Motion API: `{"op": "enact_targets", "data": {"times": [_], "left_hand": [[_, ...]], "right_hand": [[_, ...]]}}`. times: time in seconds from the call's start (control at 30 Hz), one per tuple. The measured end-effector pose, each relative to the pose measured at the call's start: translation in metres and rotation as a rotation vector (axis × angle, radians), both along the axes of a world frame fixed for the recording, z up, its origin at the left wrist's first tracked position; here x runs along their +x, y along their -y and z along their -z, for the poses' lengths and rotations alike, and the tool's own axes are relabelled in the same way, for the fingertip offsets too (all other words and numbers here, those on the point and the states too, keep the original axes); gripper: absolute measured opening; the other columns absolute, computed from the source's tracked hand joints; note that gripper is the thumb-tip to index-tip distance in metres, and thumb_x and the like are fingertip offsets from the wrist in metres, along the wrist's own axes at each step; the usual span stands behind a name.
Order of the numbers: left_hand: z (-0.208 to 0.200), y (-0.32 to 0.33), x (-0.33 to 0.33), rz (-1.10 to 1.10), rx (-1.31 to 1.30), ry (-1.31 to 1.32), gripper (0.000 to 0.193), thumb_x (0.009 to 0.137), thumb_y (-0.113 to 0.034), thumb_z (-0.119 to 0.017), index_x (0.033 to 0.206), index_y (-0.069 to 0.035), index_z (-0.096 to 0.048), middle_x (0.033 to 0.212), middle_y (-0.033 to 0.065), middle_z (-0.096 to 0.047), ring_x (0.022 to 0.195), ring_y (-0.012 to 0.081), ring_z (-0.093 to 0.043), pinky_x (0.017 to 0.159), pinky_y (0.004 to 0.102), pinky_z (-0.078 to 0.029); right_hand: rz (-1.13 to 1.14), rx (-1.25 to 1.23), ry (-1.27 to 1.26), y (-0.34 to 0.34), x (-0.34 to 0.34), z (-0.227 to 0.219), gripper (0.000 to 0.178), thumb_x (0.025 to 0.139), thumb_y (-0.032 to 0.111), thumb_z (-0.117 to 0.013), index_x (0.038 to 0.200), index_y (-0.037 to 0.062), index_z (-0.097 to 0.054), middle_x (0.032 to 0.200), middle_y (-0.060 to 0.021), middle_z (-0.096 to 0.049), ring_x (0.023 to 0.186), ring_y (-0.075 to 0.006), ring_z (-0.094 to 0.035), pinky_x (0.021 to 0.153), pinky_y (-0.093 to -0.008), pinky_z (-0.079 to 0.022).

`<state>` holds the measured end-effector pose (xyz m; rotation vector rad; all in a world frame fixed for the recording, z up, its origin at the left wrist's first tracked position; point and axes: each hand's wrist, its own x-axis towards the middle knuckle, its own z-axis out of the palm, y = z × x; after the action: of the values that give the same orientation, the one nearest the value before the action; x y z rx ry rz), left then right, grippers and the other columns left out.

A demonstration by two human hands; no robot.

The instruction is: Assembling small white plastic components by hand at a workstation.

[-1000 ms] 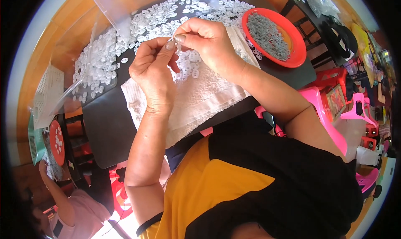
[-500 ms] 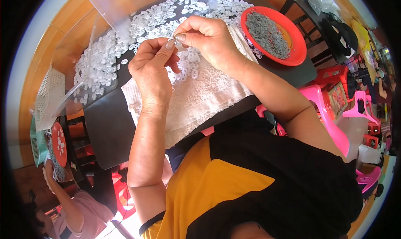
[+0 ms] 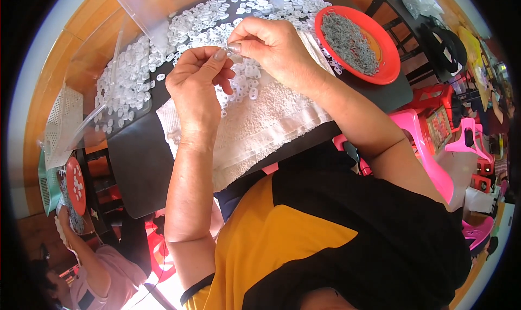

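Note:
My left hand and my right hand meet fingertip to fingertip above a pale towel. Both are closed in a pinch, thumb against forefinger. Whatever sits between the fingertips is too small and too covered to name. Under and beside the hands lies a heap of small white oval plastic pieces with holes, partly on the towel. To the right of my right hand, a red plate holds many small grey metal-looking pieces.
More white pieces spread across the dark table beside a clear plastic panel. Pink and red stools stand at the right. At lower left another person reaches toward a red dish and a green basket.
Both hands stay pinched together at nearly the same spot. The fingertips have shifted very slightly. The view has moved a little.

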<state>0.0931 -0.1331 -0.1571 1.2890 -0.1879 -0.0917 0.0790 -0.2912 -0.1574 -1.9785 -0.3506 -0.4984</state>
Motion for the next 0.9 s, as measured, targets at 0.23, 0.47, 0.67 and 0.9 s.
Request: {"op": "enact_targets", "data": {"times": [0.23, 0.47, 0.67, 0.9], "left_hand": [[0.004, 0.002, 0.0, 0.006, 0.091, 0.009, 0.008, 0.089, -0.003, -0.063, 0.088, 0.005, -0.062, 0.074, 0.0095, -0.064, 0.057, 0.012, -0.057, 0.044, 0.0242, -0.042], [0.01, 0.005, -0.002, -0.039, 0.059, -0.004, 0.007, 0.089, -0.002, -0.063, 0.087, 0.004, -0.061, 0.071, 0.0076, -0.062, 0.053, 0.0103, -0.053, 0.043, 0.023, -0.04], [0.012, 0.003, 0.0, -0.039, 0.036, -0.01, 0.007, 0.087, -0.002, -0.064, 0.084, 0.004, -0.062, 0.069, 0.0065, -0.061, 0.053, 0.0102, -0.052, 0.044, 0.0228, -0.039], [0.011, 0.003, 0.005, -0.034, 0.01, 0.0, 0.009, 0.088, -0.003, -0.064, 0.086, 0.005, -0.061, 0.072, 0.008, -0.062, 0.055, 0.0119, -0.054, 0.044, 0.0245, -0.041]], "right_hand": [[-0.002, 0.055, 0.039, -0.004, 0.004, 0.013, 0.005, 0.085, 0.003, -0.061, 0.088, -0.0001, -0.064, 0.073, -0.0083, -0.066, 0.066, -0.0151, -0.062, 0.06, -0.0288, -0.049], [0.003, 0.092, -0.03, -0.012, -0.002, 0.013, 0.004, 0.086, 0.001, -0.06, 0.086, -0.0016, -0.064, 0.072, -0.004, -0.065, 0.066, -0.0091, -0.06, 0.062, -0.024, -0.049], [-0.063, 0.233, -0.12, -0.013, 0.003, 0.017, 0.007, 0.089, 0.004, -0.061, 0.086, -0.0015, -0.065, 0.073, -0.0024, -0.064, 0.066, -0.0075, -0.059, 0.061, -0.0233, -0.048], [0.006, 0.14, -0.124, -0.002, 0.006, 0.005, 0.013, 0.093, 0.011, -0.061, 0.094, -0.0001, -0.066, 0.077, -0.0009, -0.064, 0.074, -0.0067, -0.059, 0.067, -0.0233, -0.049]]}}
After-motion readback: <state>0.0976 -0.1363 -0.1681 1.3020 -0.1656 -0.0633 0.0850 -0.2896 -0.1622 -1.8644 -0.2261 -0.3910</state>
